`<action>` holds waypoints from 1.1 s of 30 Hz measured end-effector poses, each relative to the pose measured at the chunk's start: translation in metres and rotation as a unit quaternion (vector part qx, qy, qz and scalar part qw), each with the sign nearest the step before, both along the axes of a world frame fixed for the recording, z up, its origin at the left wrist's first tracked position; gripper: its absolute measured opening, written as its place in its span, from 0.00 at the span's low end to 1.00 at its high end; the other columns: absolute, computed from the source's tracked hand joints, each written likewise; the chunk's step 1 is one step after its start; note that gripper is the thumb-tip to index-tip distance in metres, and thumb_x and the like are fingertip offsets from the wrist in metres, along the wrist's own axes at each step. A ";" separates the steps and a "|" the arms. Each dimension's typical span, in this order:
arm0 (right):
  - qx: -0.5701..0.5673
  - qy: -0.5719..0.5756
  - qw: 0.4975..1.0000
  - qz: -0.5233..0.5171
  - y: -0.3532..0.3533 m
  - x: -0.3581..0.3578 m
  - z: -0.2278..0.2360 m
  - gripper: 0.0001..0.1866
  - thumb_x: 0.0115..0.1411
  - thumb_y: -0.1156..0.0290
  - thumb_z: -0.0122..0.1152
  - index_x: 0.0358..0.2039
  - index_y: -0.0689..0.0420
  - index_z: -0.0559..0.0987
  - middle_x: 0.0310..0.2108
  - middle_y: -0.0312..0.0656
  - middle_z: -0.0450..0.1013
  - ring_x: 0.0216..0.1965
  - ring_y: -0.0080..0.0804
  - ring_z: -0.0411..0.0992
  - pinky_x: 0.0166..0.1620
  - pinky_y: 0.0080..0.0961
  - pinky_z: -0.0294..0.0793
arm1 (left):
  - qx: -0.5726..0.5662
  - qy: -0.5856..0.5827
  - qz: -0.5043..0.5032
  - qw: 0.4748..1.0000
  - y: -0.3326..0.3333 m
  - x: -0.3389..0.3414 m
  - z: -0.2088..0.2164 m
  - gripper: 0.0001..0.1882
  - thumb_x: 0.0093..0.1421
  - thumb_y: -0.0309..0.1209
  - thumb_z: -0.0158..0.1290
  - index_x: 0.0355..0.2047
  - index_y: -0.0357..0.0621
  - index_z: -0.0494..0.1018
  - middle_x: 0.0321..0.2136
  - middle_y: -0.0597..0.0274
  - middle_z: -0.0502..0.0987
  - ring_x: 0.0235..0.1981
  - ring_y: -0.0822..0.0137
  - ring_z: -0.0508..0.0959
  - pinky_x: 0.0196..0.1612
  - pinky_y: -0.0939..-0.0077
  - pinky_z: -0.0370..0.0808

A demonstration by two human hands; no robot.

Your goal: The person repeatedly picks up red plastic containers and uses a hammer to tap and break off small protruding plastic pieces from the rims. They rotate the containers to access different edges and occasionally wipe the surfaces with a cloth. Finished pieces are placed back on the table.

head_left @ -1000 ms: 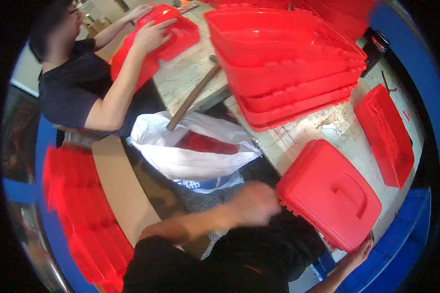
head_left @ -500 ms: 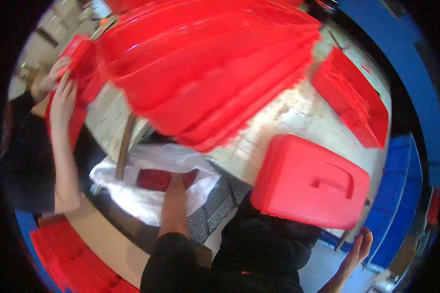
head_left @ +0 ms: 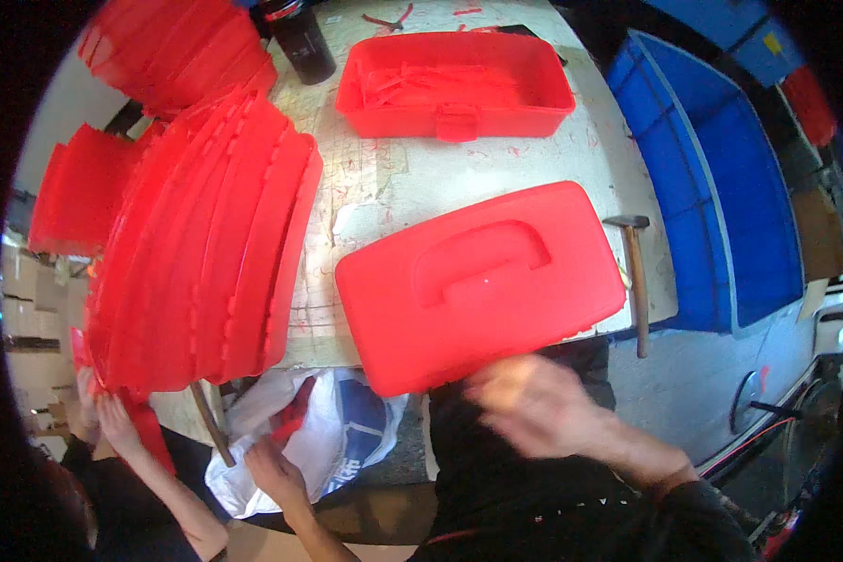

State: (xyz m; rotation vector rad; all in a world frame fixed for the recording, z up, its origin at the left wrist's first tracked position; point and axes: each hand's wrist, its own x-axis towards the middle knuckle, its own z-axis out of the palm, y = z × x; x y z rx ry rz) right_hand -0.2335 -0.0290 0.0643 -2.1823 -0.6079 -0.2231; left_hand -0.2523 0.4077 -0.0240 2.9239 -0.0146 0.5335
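Observation:
A red plastic lid with a moulded handle outline lies at the near edge of the table, above my lap. My right hand is just beside its front edge, smeared by motion, so its grip is unclear. Down at the left, my left hand is at the mouth of a white sack. A red piece shows inside the sack near that hand; how the fingers are set is hard to make out.
Stacked red trays fill the table's left side, near a co-worker's hands. Farther back are a red bin with scraps, a dark bottle and pliers. At right, a hammer lies near a blue crate.
My view has swung rightward. My left hand has come up out of the sack. My right hand has moved from the far right to the lid's front edge.

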 end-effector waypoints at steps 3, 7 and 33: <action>0.018 -0.042 0.992 0.117 0.047 0.003 -0.001 0.32 0.53 0.70 0.68 0.58 0.60 0.69 0.58 0.52 0.68 0.62 0.49 0.66 0.61 0.45 0.69 | -0.040 0.004 -0.169 0.985 -0.076 -0.010 0.091 0.06 0.57 0.17 0.52 0.36 0.33 0.74 0.31 0.48 0.76 0.37 0.48 0.76 0.41 0.61 0.73; 0.196 0.076 0.958 0.194 0.064 -0.005 0.012 0.26 0.59 0.72 0.62 0.57 0.61 0.64 0.52 0.54 0.70 0.57 0.50 0.70 0.56 0.45 0.72 | -0.144 -0.032 -0.383 0.912 -0.156 0.008 0.153 0.10 0.48 0.21 0.58 0.33 0.36 0.79 0.29 0.50 0.78 0.30 0.51 0.79 0.35 0.64 0.76; -0.051 0.251 0.960 0.115 -0.061 0.151 0.002 0.14 0.70 0.62 0.51 0.42 0.62 0.73 0.28 0.61 0.72 0.34 0.62 0.74 0.37 0.48 0.71 | -0.518 0.184 -0.127 0.826 -0.203 0.168 0.013 0.27 0.67 0.38 0.53 0.61 0.33 0.66 0.54 0.52 0.76 0.55 0.64 0.74 0.60 0.71 0.67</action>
